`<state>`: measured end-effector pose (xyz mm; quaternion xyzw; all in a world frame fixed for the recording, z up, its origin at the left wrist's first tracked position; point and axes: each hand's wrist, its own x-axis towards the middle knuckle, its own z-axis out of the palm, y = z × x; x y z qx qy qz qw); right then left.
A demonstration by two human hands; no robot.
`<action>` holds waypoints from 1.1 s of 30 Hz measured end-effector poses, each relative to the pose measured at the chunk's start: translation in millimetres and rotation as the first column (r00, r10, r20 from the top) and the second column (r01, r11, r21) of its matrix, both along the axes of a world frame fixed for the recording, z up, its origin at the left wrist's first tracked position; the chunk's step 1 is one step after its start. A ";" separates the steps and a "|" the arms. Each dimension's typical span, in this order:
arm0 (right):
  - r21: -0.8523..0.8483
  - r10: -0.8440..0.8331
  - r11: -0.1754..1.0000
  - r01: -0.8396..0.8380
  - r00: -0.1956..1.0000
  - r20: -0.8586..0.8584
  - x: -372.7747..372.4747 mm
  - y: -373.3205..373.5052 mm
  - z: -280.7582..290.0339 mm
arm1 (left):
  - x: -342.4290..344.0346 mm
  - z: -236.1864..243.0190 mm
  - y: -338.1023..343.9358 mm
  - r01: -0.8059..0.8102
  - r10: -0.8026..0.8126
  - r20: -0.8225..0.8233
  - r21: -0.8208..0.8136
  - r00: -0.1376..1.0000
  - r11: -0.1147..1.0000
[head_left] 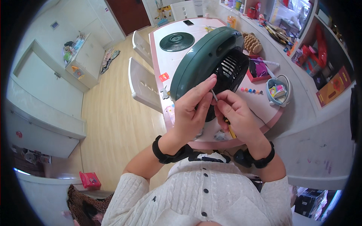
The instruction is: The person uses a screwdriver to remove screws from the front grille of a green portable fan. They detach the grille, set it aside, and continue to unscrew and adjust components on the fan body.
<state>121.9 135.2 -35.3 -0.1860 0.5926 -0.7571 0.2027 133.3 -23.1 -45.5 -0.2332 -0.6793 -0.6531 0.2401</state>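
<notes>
A large dark-green rounded appliance housing with a black slatted grille stands tilted on the table in front of me. In my right hand is a screwdriver; its yellow and black handle shows under the palm. The thin metal shaft runs up between both hands toward the black part of the housing. My left hand has its fingers pinched together by the shaft's upper end, against the housing. Whatever those fingertips hold is too small or hidden to name. A ribbed green round cover lies farther back on the table.
The pink-edged white table also bears a phone, a row of small coloured pieces, a red tray with a purple item, a blue basket and crumpled clear plastic. White chairs line its left side.
</notes>
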 end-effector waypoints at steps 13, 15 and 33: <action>-0.310 0.286 0.934 -0.176 0.889 0.357 -35.4 47.2 6.9 | -14.0 -11.7 44.1 0.097 -0.131 0.112 0.274 0.985 0.957; -0.230 0.254 0.956 -0.185 0.911 0.326 -34.8 52.0 7.0 | -15.1 -10.7 46.4 0.154 -0.231 0.154 0.394 0.961 0.906; -0.200 0.312 0.945 -0.259 0.899 0.307 -30.0 65.8 1.0 | -11.2 -8.5 52.0 0.026 -0.038 0.081 0.146 0.996 0.989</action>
